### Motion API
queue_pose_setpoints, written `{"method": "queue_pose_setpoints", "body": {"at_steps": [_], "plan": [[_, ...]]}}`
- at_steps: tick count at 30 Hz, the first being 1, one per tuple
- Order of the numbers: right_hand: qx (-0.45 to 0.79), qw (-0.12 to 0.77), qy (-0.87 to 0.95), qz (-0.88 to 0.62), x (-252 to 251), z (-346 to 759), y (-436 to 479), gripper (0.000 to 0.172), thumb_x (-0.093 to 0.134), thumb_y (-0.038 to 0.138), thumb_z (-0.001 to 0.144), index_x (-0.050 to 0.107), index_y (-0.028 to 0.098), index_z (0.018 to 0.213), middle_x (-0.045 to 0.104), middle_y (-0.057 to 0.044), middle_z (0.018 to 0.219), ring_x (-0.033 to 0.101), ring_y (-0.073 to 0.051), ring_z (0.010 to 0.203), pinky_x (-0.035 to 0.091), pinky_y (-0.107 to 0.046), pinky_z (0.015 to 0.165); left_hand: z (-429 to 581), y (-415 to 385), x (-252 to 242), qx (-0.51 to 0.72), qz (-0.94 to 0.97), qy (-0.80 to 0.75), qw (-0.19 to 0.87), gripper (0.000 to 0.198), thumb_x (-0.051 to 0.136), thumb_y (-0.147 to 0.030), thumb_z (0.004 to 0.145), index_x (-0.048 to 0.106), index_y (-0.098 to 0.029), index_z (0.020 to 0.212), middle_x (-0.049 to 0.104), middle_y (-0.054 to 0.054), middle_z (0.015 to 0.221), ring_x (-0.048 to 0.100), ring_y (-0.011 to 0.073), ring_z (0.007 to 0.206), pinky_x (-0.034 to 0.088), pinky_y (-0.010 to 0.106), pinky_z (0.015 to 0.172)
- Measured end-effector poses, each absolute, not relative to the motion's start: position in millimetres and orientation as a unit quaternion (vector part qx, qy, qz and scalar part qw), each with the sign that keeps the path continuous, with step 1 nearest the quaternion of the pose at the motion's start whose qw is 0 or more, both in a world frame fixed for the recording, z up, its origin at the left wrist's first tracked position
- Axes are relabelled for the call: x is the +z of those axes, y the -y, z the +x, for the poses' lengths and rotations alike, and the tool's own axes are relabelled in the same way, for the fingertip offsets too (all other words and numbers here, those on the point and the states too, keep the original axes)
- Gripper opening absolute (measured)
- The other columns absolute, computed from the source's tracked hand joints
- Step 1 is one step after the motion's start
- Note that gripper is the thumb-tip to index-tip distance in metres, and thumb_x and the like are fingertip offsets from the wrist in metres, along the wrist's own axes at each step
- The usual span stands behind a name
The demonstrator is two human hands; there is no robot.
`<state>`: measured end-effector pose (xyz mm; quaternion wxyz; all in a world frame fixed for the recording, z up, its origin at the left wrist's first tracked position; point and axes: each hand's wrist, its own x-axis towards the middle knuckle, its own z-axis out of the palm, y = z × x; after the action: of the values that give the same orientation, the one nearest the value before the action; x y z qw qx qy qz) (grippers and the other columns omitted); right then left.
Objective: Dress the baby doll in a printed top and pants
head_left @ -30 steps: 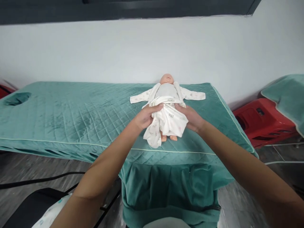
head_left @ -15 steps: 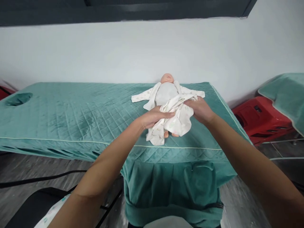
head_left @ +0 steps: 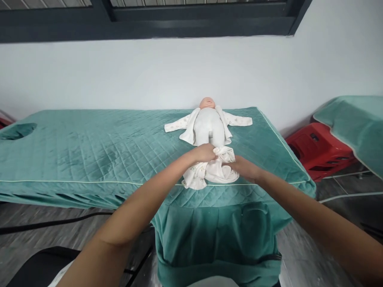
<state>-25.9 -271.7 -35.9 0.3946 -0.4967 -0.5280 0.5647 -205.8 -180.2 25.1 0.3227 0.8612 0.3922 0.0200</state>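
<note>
A baby doll point(head_left: 208, 123) lies on its back on the green quilted bed point(head_left: 89, 147), head toward the wall. Its white printed top point(head_left: 236, 119) is spread open beneath it, sleeves out to both sides. Bunched white printed trousers point(head_left: 218, 172) sit at the doll's feet near the bed's front edge. My left hand point(head_left: 205, 153) is closed on the upper edge of the trousers. My right hand point(head_left: 243, 168) grips their right side. The doll's pale body and legs are bare down to the bunched cloth.
The bed's green skirt point(head_left: 215, 239) hangs in front of me. A face hole point(head_left: 16, 130) is at the bed's far left. A red plastic object point(head_left: 317, 149) stands on the floor at right, beside another green-covered bed point(head_left: 356, 123). A dark chair point(head_left: 42, 265) is at lower left.
Both hands have pulled the trousers down from the doll's waist to its feet, baring the body and legs. The view has tilted up a little.
</note>
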Motion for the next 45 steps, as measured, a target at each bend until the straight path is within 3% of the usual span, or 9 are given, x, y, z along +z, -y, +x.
{"method": "queue_pose_setpoints", "body": {"at_steps": [7, 15, 17, 20, 23, 27, 33, 41, 45], "plan": [[0.362, 0.346, 0.555, -0.664, -67.2, -31.7, 272.0, 0.039, 0.064, 0.04, 0.085, 0.07, 0.021, 0.118, 0.072, -0.01, 0.128, 0.063, -0.034, 0.122, 0.045, -0.052, 0.109, -186.9, 190.5, 10.7, -0.083, 0.872, -0.417, 0.241, 0.037, 0.06, -0.022, 0.082, 0.072, -0.008, 0.114, 0.069, 0.025, 0.125, 0.068, 0.0362, 0.115, 0.053, 0.039, 0.088], [0.275, 0.445, 0.544, -0.656, -85.9, -45.2, 281.8, 0.04, 0.058, 0.048, 0.089, 0.067, 0.019, 0.115, 0.073, -0.015, 0.117, 0.066, -0.033, 0.116, 0.049, -0.047, 0.1, -199.9, 187.3, 11.7, -0.064, 0.869, -0.387, 0.302, 0.032, 0.055, -0.028, 0.09, 0.075, -0.01, 0.106, 0.076, 0.015, 0.111, 0.071, 0.0259, 0.101, 0.05, 0.027, 0.077], [0.302, 0.504, 0.5, -0.637, -91.5, -48.4, 283.3, 0.042, 0.061, 0.048, 0.086, 0.066, 0.018, 0.115, 0.074, -0.013, 0.115, 0.067, -0.03, 0.108, 0.051, -0.045, 0.097, -206.3, 187.9, 13.4, -0.028, 0.856, -0.37, 0.36, 0.029, 0.058, -0.032, 0.089, 0.076, -0.013, 0.102, 0.078, 0.01, 0.106, 0.072, 0.0238, 0.097, 0.05, 0.025, 0.074], [0.315, 0.597, 0.433, -0.598, -99.0, -54.2, 281.4, 0.032, 0.063, 0.041, 0.082, 0.065, 0.019, 0.106, 0.074, -0.009, 0.109, 0.067, -0.025, 0.098, 0.053, -0.042, 0.091, -215.2, 185.0, 13.8, 0.055, 0.767, -0.312, 0.557, 0.026, 0.071, -0.031, 0.079, 0.076, -0.015, 0.098, 0.079, 0.006, 0.101, 0.072, 0.023, 0.094, 0.052, 0.026, 0.075], [0.276, 0.651, 0.413, -0.574, -100.8, -58.9, 274.9, 0.016, 0.059, 0.033, 0.079, 0.06, 0.021, 0.09, 0.07, -0.005, 0.095, 0.063, -0.022, 0.093, 0.051, -0.04, 0.089, -224.2, 177.6, 11.7, 0.084, 0.637, -0.25, 0.725, 0.04, 0.085, -0.032, 0.068, 0.075, -0.017, 0.105, 0.078, 0.006, 0.102, 0.072, 0.0225, 0.096, 0.055, 0.03, 0.084], [0.242, 0.67, 0.416, -0.565, -93.7, -58.5, 262.4, 0.011, 0.058, 0.032, 0.077, 0.054, 0.023, 0.083, 0.062, -0.002, 0.084, 0.058, -0.021, 0.086, 0.049, -0.038, 0.086, -234.9, 164.5, 5.8, 0.112, 0.572, -0.224, 0.781, 0.06, 0.093, -0.028, 0.059, 0.072, -0.017, 0.114, 0.076, 0.009, 0.108, 0.072, 0.0219, 0.1, 0.055, 0.033, 0.091], [0.227, 0.662, 0.434, -0.567, -88.5, -48.1, 240.6, 0.014, 0.058, 0.035, 0.079, 0.054, 0.024, 0.086, 0.059, -0.001, 0.085, 0.055, -0.021, 0.084, 0.048, -0.038, 0.083, -232.1, 143.6, 3.2, 0.169, 0.597, -0.24, 0.746, 0.061, 0.09, -0.029, 0.064, 0.068, -0.016, 0.119, 0.073, 0.009, 0.111, 0.07, 0.0219, 0.098, 0.054, 0.035, 0.089], [0.243, 0.656, 0.428, -0.572, -91.8, -29.7, 202.6, 0.017, 0.057, 0.033, 0.078, 0.054, 0.022, 0.089, 0.06, 0.0, 0.086, 0.053, -0.018, 0.08, 0.046, -0.035, 0.081, -206.7, 122.8, -2.7, 0.289, 0.792, -0.29, 0.453, 0.03, 0.068, -0.028, 0.079, 0.068, -0.015, 0.106, 0.07, 0.005, 0.105, 0.063, 0.0217, 0.1, 0.047, 0.034, 0.093], [0.253, 0.655, 0.415, -0.579, -92.8, -25.7, 189.3, 0.019, 0.06, 0.035, 0.077, 0.056, 0.02, 0.089, 0.059, 0.001, 0.082, 0.052, -0.018, 0.078, 0.046, -0.034, 0.076, -209.6, 117.4, -11.7, 0.331, 0.764, -0.342, 0.435, 0.025, 0.068, -0.03, 0.08, 0.068, -0.015, 0.1, 0.069, 0.003, 0.096, 0.062, 0.02, 0.093, 0.046, 0.032, 0.086]]}}
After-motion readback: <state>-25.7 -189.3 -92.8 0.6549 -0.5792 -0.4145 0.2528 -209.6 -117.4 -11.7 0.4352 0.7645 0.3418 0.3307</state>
